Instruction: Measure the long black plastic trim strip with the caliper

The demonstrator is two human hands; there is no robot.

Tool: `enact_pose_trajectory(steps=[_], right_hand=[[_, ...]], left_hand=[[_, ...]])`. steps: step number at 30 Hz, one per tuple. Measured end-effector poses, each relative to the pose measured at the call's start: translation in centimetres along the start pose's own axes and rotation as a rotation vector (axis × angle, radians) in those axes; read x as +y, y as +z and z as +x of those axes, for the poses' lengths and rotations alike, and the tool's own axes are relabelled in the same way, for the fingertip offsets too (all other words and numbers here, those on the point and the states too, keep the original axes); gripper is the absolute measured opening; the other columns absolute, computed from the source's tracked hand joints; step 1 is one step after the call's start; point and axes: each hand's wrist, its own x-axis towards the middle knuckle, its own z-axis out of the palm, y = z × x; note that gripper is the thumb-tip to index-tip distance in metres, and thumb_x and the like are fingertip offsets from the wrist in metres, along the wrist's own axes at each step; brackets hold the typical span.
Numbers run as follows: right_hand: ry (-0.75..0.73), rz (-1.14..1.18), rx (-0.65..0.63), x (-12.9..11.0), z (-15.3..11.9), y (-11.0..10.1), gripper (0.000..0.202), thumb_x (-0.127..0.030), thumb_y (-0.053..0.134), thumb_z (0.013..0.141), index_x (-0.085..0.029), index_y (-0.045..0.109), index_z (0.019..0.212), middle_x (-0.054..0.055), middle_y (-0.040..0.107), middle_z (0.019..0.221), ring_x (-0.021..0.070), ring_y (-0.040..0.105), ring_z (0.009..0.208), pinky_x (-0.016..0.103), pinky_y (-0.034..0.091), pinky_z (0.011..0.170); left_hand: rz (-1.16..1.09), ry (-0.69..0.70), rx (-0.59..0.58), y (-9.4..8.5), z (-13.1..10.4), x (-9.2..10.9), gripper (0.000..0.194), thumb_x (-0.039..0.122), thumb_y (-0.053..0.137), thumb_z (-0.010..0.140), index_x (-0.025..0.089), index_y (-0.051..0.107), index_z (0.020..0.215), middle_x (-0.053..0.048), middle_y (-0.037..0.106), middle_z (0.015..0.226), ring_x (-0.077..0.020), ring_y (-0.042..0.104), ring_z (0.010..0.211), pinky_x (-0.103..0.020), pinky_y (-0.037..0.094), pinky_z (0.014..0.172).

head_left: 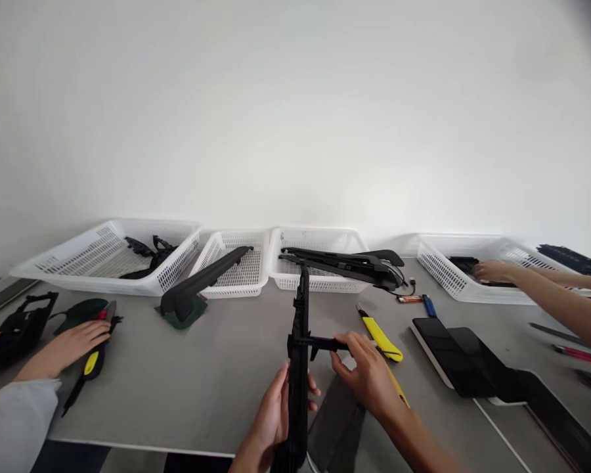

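Left hand [276, 414] grips the long black part [299, 368] upright over the desk [187, 387]; right hand [367, 374] pinches its side clip [320, 343] above that grip. Best held steady, squeezed squarely.

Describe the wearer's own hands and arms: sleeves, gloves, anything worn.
Both are bare: the left hand and right hand wear no gloves, and no rings or watch show. The right forearm is uncovered to the frame edge, with no sleeve in sight. The fingers are slender.

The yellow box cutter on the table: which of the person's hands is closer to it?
Right. The right hand is just beside the yellow box cutter; the left hand is farther away, gripping the long black part.
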Motion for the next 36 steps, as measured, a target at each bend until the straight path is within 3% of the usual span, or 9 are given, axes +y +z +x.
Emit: enact_pose_trajectory(steps=[6, 13, 19, 36], right_hand=[[-0.051, -0.021, -0.05, -0.2, -0.8, 0.1, 0.022, -0.032, 0.051, 0.11, -0.021, 0.061, 0.127, 0.008, 0.074, 0.105, 0.0235, 0.073, 0.092, 0.036, 0.057, 0.078], [-0.17, -0.079, -0.052, 0.3, -0.2, -0.6, 0.028, -0.032, 0.05, 0.111, -0.021, 0.061, 0.134, 0.006, 0.074, 0.095, 0.0218, 0.072, 0.083, 0.035, 0.054, 0.073], [-0.142, -0.052, -0.019, 0.2, -0.3, -0.2, 0.024, -0.03, 0.057, 0.108, -0.02, 0.062, 0.129, 0.006, 0.073, 0.096, 0.0228, 0.071, 0.087, 0.037, 0.055, 0.079], [-0.164, -0.015, -0.029, 1.3, 0.6, 0.4, 0.027, -0.029, 0.058, 0.108, -0.021, 0.062, 0.134, 0.005, 0.074, 0.095, 0.0205, 0.072, 0.085, 0.036, 0.055, 0.079]], left_hand=[[-0.042, -0.039, 0.046, 0.1, -0.1, 0.1, 0.056, 0.062, 0.089, 0.074, 0.01, 0.078, 0.094, -0.008, 0.072, 0.083, -0.0197, 0.067, 0.077, -0.027, 0.054, 0.061], [-0.089, -0.083, -0.019, 0.0, 0.0, 0.1, 0.05, 0.058, 0.086, 0.081, 0.01, 0.073, 0.092, -0.005, 0.068, 0.078, -0.015, 0.063, 0.068, -0.023, 0.049, 0.056], [-0.079, -0.085, 0.006, -0.5, 0.2, -0.1, 0.045, 0.056, 0.077, 0.09, 0.011, 0.073, 0.095, -0.006, 0.069, 0.08, -0.0149, 0.064, 0.068, -0.024, 0.049, 0.057], [-0.088, -0.091, 0.017, -0.3, 0.0, -0.1, 0.047, 0.058, 0.081, 0.086, 0.012, 0.075, 0.094, -0.006, 0.07, 0.082, -0.0138, 0.063, 0.067, -0.024, 0.051, 0.057]])
